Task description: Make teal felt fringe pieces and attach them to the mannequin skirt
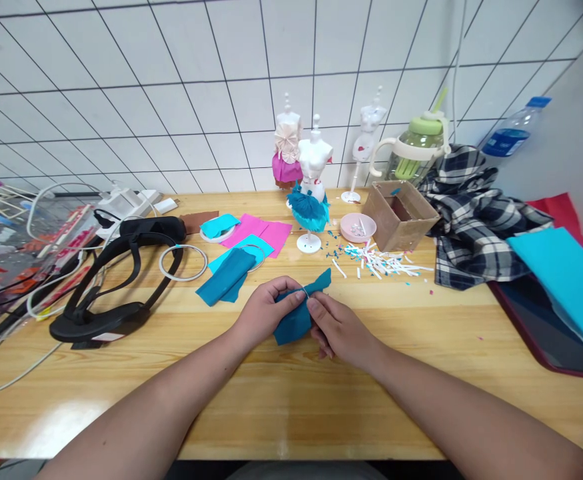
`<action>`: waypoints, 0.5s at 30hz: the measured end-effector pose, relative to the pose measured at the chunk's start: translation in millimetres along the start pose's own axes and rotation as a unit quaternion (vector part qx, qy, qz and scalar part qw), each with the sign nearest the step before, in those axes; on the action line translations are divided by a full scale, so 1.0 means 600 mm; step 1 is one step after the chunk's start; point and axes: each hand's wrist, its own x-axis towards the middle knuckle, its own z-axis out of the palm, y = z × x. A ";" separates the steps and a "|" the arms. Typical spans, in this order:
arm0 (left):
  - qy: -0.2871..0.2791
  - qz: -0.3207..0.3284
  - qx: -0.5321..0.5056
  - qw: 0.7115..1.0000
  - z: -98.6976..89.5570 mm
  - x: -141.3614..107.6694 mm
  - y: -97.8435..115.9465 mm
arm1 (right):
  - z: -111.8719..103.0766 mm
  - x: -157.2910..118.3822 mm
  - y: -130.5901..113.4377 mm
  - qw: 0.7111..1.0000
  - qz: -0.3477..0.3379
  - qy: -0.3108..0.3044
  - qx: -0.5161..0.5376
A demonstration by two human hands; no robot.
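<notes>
Hands (304,319) gripping diagonal teal piece (294,323)

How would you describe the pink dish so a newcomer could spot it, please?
Find the tiled wall, then the open brown box nearby. Just left of the box sits a small, round dish. Its pale pink sets it apart from the white strips in front.

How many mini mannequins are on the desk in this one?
3. The front mannequin has a teal skirt; the pink-skirted one is behind it to the left; the mostly white one is behind it to the right.
</notes>
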 end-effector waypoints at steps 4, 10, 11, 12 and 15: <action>0.005 -0.006 -0.006 1.000 0.001 0.000 -0.001 | 0.004 0.003 0.000 1.000 0.006 0.008 0.017; 0.013 -0.002 -0.029 0.999 0.002 0.003 -0.007 | 0.007 0.005 -0.001 0.999 0.007 0.009 0.037; 0.013 -0.003 -0.033 0.999 0.002 0.003 -0.007 | 0.006 0.006 -0.001 0.999 0.006 0.010 0.036; 0.013 -0.003 -0.036 0.999 0.002 0.003 -0.007 | 0.006 0.007 -0.001 0.999 0.006 0.011 0.037; 0.014 -0.007 -0.043 0.999 0.004 0.002 -0.005 | 0.006 0.009 0.002 0.999 0.002 0.012 0.033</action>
